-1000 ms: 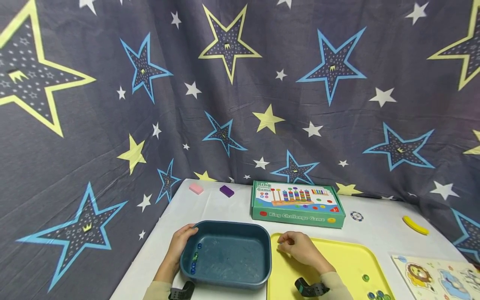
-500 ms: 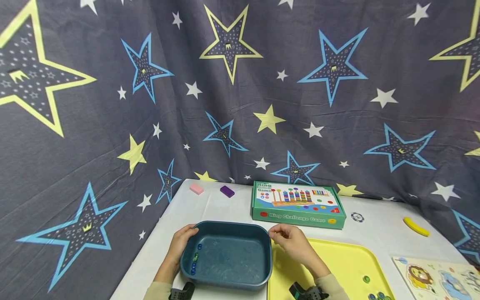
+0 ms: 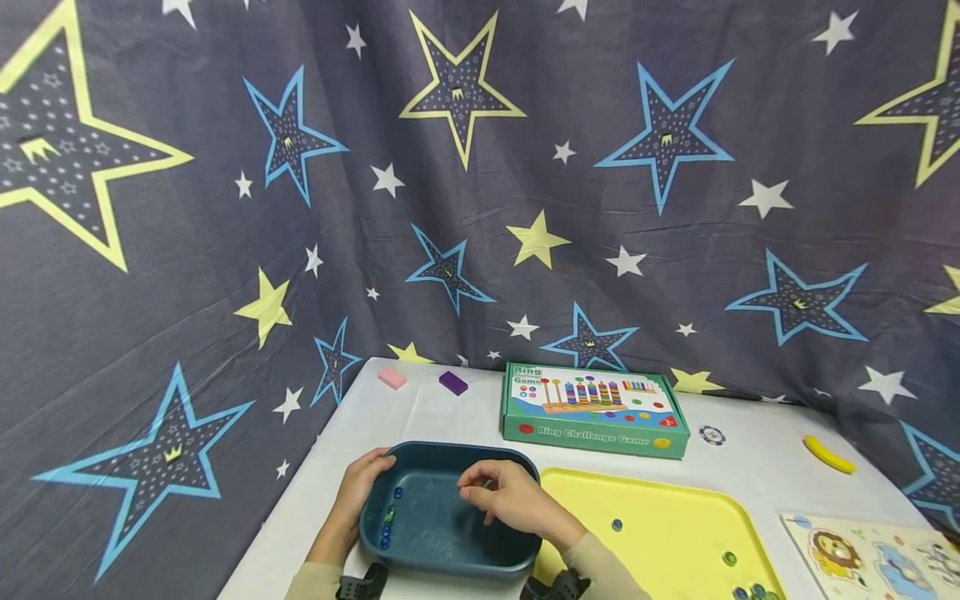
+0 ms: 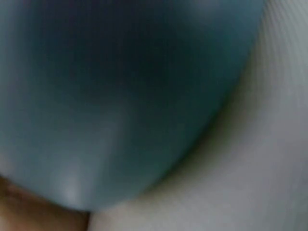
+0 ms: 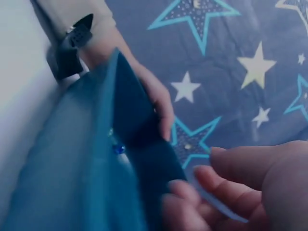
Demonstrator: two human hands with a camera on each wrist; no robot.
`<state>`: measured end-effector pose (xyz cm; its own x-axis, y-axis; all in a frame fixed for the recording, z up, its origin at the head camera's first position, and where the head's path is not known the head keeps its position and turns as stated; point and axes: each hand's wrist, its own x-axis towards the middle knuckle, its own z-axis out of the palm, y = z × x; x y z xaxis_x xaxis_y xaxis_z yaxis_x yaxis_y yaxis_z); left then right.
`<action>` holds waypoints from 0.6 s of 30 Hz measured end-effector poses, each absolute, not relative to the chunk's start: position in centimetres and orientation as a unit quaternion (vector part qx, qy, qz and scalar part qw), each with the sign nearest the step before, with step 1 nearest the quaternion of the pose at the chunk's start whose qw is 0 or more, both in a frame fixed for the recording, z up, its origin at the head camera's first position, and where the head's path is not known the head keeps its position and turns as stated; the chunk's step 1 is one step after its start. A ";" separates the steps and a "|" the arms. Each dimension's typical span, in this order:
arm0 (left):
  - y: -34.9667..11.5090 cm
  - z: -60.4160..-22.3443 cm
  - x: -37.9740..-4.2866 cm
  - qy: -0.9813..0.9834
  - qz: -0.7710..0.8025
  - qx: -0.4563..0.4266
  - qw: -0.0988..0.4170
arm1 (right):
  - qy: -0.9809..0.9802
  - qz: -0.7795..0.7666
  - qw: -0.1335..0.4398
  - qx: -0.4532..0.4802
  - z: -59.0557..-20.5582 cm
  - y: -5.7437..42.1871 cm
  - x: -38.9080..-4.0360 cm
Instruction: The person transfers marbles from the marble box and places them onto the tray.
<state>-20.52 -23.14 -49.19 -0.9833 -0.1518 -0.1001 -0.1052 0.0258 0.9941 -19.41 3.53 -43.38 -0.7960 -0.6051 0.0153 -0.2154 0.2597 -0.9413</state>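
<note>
A dark teal plastic tub (image 3: 450, 569) stands at the front of the table. My left hand (image 3: 358, 493) grips its left side, thumb over the rim. Inside, along the left wall, lie several blue and green glass marbles (image 3: 387, 531). Over the tub's right half hangs my right hand (image 3: 510, 497), fingers bent, thumb near the index finger; I cannot tell if something small is between them. In the right wrist view, a blue marble (image 5: 119, 148) shows in the tub beyond the fingers. The left wrist view is blurred, mostly the tub's outer wall (image 4: 120, 144).
Right of the tub lies a yellow tray (image 3: 675, 508) with a blue marble (image 3: 617, 525), a green marble (image 3: 729, 557) and a cluster at its front. Behind are a green game box (image 3: 596, 412), pink and purple blocks, a poker chip and a yellow curved piece. An animal puzzle board (image 3: 862, 550) lies right.
My right hand has moved left from over the yellow tray, past the tub's right rim, to above its inside. A blue marble on the tray has come into view. The left hand stays put.
</note>
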 end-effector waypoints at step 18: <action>-23.2 -49.1 -20.6 -0.713 -0.695 0.095 0.009 | 0.793 -0.420 0.262 -0.355 -44.4 -3.4 -19.9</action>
